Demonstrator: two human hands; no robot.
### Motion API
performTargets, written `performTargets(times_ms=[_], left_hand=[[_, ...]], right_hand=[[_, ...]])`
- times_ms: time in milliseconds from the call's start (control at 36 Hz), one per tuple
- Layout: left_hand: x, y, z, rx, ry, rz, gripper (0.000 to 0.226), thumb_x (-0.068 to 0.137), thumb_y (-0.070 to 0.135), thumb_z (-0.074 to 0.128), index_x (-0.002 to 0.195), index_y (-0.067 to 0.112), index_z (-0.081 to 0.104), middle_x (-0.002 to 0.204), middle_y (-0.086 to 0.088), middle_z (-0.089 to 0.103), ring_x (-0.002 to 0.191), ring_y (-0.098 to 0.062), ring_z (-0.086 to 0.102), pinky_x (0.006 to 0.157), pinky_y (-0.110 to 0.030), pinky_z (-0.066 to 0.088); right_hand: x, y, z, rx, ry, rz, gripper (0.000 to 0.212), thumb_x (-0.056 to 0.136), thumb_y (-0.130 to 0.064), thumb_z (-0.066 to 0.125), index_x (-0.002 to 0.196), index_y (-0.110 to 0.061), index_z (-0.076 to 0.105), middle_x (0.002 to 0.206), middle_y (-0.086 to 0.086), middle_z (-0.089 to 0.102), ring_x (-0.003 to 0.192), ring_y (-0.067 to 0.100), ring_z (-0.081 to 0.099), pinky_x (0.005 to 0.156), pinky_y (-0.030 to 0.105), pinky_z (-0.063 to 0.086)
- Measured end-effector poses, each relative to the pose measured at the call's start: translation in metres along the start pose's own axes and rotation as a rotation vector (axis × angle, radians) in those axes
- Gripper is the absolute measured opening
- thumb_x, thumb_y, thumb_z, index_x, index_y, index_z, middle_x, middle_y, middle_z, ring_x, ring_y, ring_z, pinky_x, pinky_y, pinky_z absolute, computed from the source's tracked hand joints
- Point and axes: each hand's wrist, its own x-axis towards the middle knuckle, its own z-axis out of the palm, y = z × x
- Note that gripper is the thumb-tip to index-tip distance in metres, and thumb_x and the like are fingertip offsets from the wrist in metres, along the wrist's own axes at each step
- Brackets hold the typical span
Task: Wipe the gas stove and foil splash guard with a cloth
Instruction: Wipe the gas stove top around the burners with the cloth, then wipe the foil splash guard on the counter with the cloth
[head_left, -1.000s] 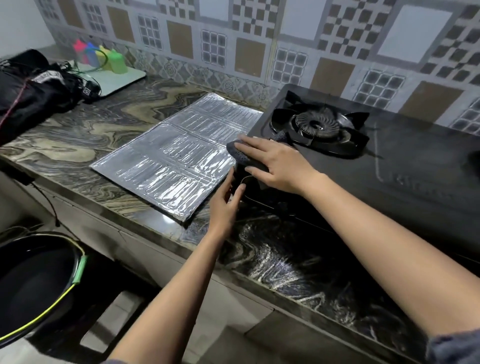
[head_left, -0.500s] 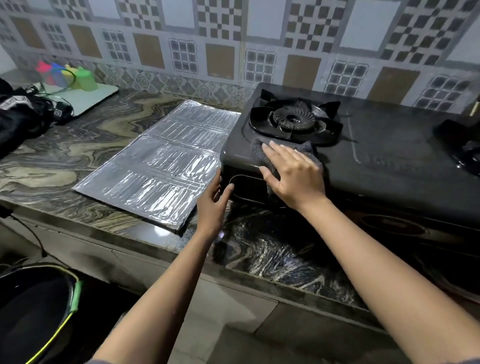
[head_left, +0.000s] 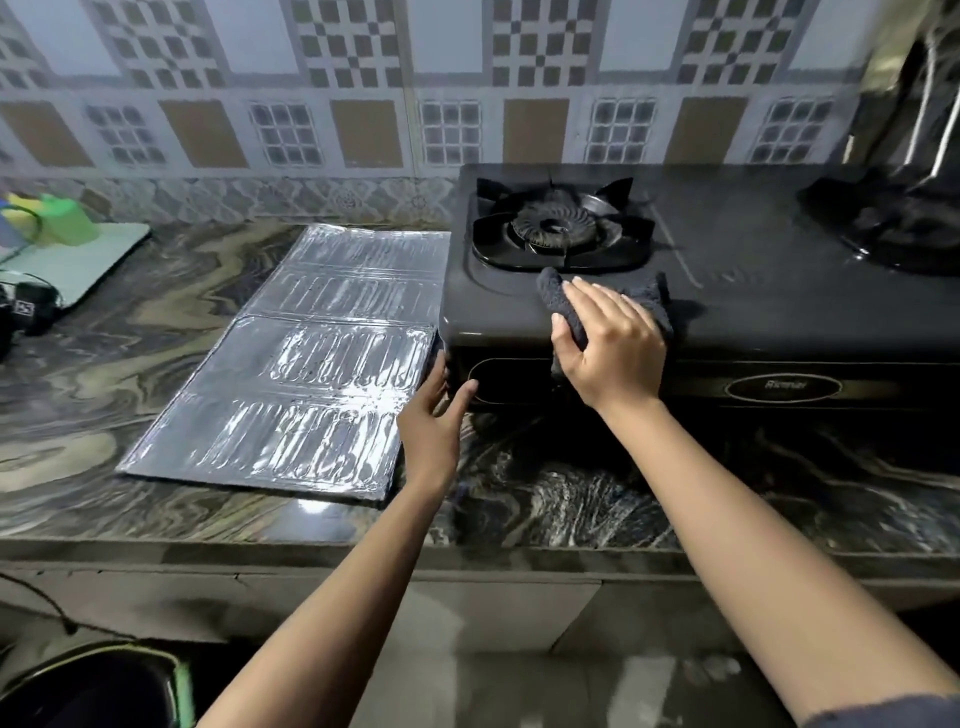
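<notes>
Head view, wide-angle, looking down on a kitchen worktop.

Wall (head_left: 363, 78): patterned tiles, whole upper band of the frame.

Counter (head_left: 571, 499): dark marbled stone, across the middle.

Stove (head_left: 753, 291): black two-burner gas unit, right half of the frame, standing on the counter. Left burner (head_left: 558, 226) bare; right burner at the far right edge, partly hidden. Judged heavy and rigid, so it should stay put under wiping pressure.

Foil guard (head_left: 291, 384): silver embossed panels lying flat on the counter, centre left, its right edge just beside the stove. Judged light, thin and easily creased; best held flat with a palm near one edge while wiped.

Left hand (head_left: 434, 415): centre of frame, fingers loosely spread, fingertips at the stove's front left corner, holding nothing.

Right hand (head_left: 610, 348): right of centre, fingers together and slightly curled, pressing the cloth onto the stove's front edge, just below the left burner.

Cloth (head_left: 561, 299): dark, bunched, soft; part hangs over the stove front. Judged limp and grippy, best worked under a flat palm.

Upper left edge: green bottle (head_left: 65, 221) on a pale board (head_left: 78, 260).
</notes>
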Motion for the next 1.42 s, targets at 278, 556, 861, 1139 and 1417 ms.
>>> performTargets(times_ms=[278, 556, 861, 1139, 1417], left_hand=[[0.001, -0.002, -0.002, 0.014, -0.005, 0.017, 0.056, 0.081, 0.018, 0.072, 0.132, 0.017, 0.052, 0.133, -0.003, 0.057, 0.124, -0.012, 0.052, 0.103, -0.029, 0.045], [0.01, -0.008, -0.013, 0.001, -0.095, -0.004, 0.054, 0.077, 0.02, 0.074, 0.128, 0.019, 0.056, 0.127, -0.005, 0.061, 0.118, -0.015, 0.058, 0.101, -0.036, 0.047], [0.036, -0.005, -0.044, 0.009, -0.037, -0.084, 0.036, 0.093, 0.027, 0.053, 0.127, 0.015, 0.057, 0.109, -0.002, 0.07, 0.106, -0.014, 0.064, 0.097, -0.039, 0.05], [0.144, -0.011, -0.14, 0.397, -0.004, -0.055, 0.038, 0.094, 0.021, 0.053, 0.13, 0.007, 0.054, 0.13, -0.007, 0.059, 0.12, -0.013, 0.053, 0.094, -0.012, 0.039], [0.277, -0.024, -0.215, 0.712, -0.063, 0.031, 0.039, 0.094, 0.019, 0.051, 0.131, 0.003, 0.051, 0.137, -0.012, 0.053, 0.129, -0.023, 0.047, 0.102, -0.023, 0.031]], right_hand=[[0.005, -0.045, 0.014, 0.024, -0.046, 0.023, 0.039, 0.086, -0.037, 0.045, 0.112, -0.016, 0.067, 0.115, 0.003, 0.069, 0.105, 0.022, 0.065, 0.094, 0.035, 0.047], [0.023, -0.084, 0.024, 0.091, -0.144, -0.047, 0.04, 0.08, -0.033, 0.044, 0.104, -0.013, 0.07, 0.107, 0.007, 0.072, 0.096, 0.024, 0.069, 0.085, 0.034, 0.053], [0.057, -0.118, 0.037, 0.173, -0.276, -0.02, 0.031, 0.098, -0.029, 0.034, 0.105, -0.008, 0.056, 0.104, 0.013, 0.067, 0.091, 0.038, 0.062, 0.063, 0.035, 0.033], [0.117, -0.18, 0.098, 0.266, -0.289, 0.025, 0.032, 0.099, -0.029, 0.032, 0.108, -0.008, 0.054, 0.093, 0.017, 0.066, 0.084, 0.039, 0.06, 0.059, 0.034, 0.033], [0.158, -0.208, 0.21, 0.336, -0.215, 0.327, 0.03, 0.1, -0.026, 0.033, 0.101, -0.005, 0.055, 0.083, 0.015, 0.061, 0.076, 0.035, 0.056, 0.055, 0.032, 0.027]])
